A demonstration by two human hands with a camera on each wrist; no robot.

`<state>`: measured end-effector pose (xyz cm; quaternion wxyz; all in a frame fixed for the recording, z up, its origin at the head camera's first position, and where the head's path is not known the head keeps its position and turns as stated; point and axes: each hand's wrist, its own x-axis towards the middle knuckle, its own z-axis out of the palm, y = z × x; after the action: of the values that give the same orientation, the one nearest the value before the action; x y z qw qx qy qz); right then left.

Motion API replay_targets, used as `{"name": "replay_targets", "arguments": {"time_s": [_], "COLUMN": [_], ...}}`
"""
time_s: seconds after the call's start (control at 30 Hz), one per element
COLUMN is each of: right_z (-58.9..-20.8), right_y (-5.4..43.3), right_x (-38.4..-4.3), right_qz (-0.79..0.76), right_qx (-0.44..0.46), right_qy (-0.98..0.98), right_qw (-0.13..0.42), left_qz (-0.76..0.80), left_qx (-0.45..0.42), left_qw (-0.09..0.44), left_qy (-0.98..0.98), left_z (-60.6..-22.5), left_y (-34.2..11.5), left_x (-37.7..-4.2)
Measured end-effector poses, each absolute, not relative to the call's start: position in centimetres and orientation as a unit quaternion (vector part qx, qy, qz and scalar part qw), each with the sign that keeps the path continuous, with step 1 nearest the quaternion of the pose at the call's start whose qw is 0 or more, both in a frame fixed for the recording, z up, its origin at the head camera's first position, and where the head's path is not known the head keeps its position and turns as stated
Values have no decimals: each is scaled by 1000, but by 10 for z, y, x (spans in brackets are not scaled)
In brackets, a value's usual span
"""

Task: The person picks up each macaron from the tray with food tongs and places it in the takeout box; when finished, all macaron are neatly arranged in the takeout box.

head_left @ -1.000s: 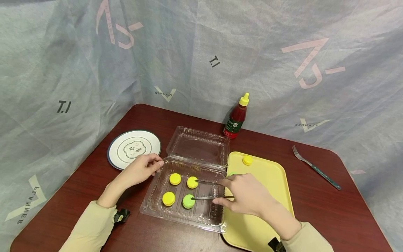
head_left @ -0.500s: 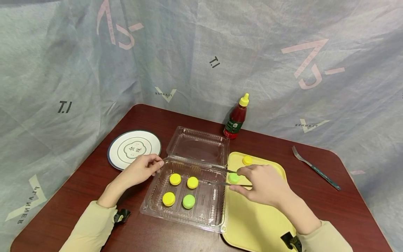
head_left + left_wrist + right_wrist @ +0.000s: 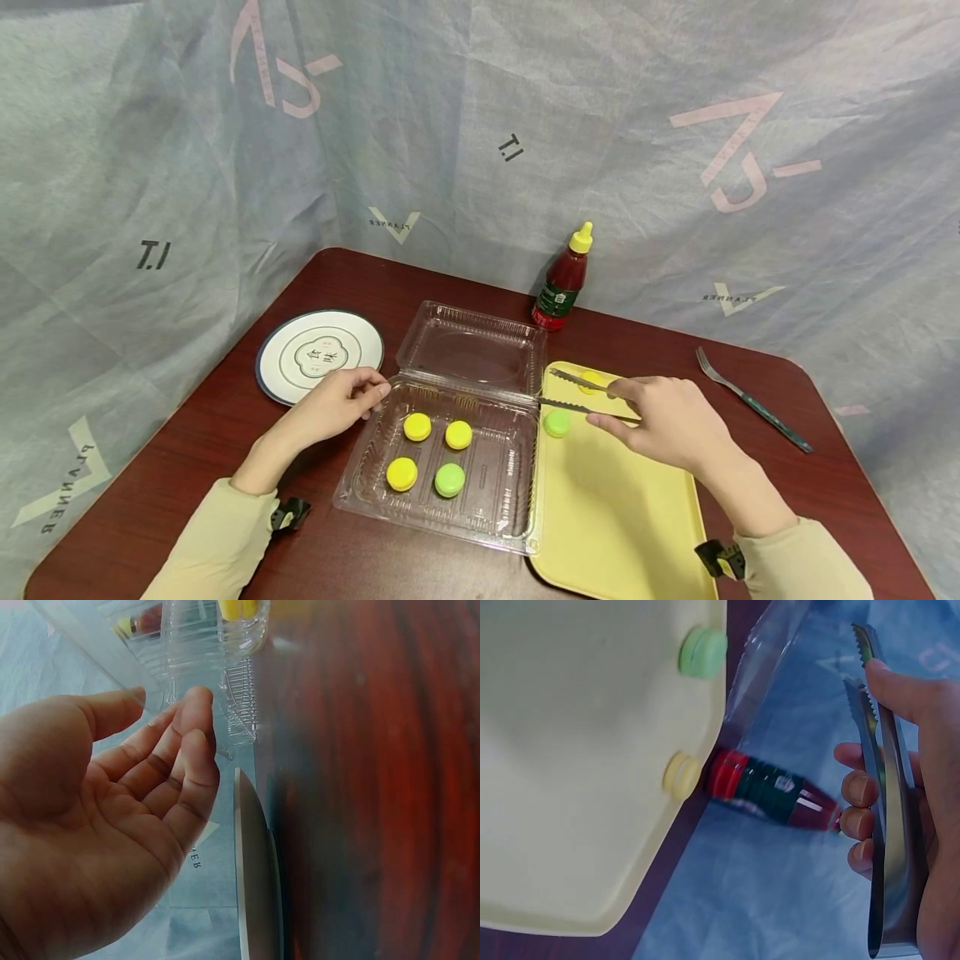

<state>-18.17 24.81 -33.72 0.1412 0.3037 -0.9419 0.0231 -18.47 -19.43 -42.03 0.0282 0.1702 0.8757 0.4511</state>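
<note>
My left hand (image 3: 341, 404) is at the left corner of a clear plastic clamshell container (image 3: 483, 521), its thumb and fingers pinching the rim (image 3: 112, 667). The container's lid (image 3: 472, 342) lies folded back. Inside sit yellow macarons (image 3: 402, 473) and one green macaron (image 3: 450, 480). Over the yellow tray (image 3: 615, 533), my right hand (image 3: 675, 421) grips metal tongs (image 3: 892, 847), whose arms are spread with nothing between their tips. Below the tongs, a green macaron (image 3: 557, 423) and a yellow macaron (image 3: 592, 382) rest on the tray; the tongs partly cover the yellow one in the head view.
A sauce bottle (image 3: 561, 283) with a yellow cap stands behind the container. The white plate (image 3: 352, 333) with a blue rim lies left, near my left hand. A fork (image 3: 753, 400) lies to the right of the tray. Grey cloth (image 3: 450, 125) hangs behind the table.
My right hand has drawn the tongs away from the container's macarons, moving right and back over the tray. The green macaron stays in the container. My left hand has kept its place.
</note>
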Motion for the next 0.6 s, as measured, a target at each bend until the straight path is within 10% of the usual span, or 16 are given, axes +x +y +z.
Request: {"name": "replay_targets", "arguments": {"time_s": [0.6], "right_z": [-361], "right_y": [291], "right_x": [-207], "right_qz": [26], "right_qx": [190], "right_qy": [-978], "right_qw": [83], "left_qz": [452], "left_qx": [170], "left_qw": [28], "left_qy": [875], "left_z": [-418], "left_y": [-194], "left_x": [-184]}}
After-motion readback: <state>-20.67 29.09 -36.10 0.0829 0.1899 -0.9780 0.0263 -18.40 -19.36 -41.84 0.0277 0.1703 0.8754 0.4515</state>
